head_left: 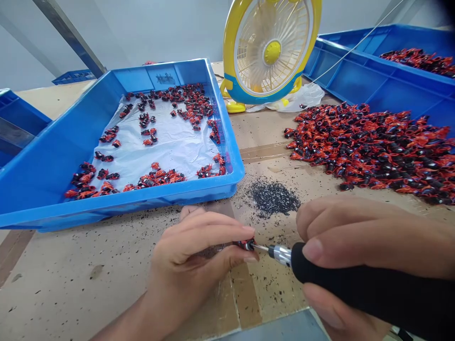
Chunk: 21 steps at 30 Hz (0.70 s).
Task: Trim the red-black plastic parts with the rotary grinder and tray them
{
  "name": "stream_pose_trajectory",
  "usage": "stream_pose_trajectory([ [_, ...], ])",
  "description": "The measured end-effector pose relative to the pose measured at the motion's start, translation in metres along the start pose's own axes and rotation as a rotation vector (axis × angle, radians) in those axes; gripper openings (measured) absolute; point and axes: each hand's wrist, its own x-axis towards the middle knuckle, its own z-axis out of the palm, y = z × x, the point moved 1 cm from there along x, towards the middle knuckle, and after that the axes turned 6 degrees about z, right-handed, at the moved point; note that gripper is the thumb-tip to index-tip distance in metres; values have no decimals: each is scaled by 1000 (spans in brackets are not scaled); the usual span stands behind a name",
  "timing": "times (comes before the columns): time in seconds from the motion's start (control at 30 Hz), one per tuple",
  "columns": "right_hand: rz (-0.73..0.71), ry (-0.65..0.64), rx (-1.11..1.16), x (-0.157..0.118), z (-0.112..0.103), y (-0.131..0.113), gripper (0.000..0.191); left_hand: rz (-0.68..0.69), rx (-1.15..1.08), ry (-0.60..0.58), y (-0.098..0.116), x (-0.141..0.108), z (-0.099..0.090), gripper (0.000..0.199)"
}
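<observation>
Black and red, the small part (pixel 246 244) is near six o'clock above the surface (pixel 117 258), pinched by the left hand (pixel 181 253), probably so it cannot turn while the right hand (pixel 359 237), wrapped around the black tool (pixel 343 280) at four o'clock, holds the metal tip (pixel 261 247) at its end.

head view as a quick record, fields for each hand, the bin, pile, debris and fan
left hand: pinching a small red-and-black part
right hand: gripping a black-handled tool, tip at the part
left bin: blue, white sheet inside, scattered parts
pile: similar parts, right side
debris: black bits, heaped beyond hands
fan: yellow and blue, upright
</observation>
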Motion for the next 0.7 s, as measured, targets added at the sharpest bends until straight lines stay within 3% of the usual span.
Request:
stream_pose_trajectory([
  [0.23,6,8,-14,15,10,-10,30,-2,-13,-12,-1,-2,0,25],
  [0.7,12,8,-26,17,9,-16,30,-1,35,-18,-3,-6,1,20],
])
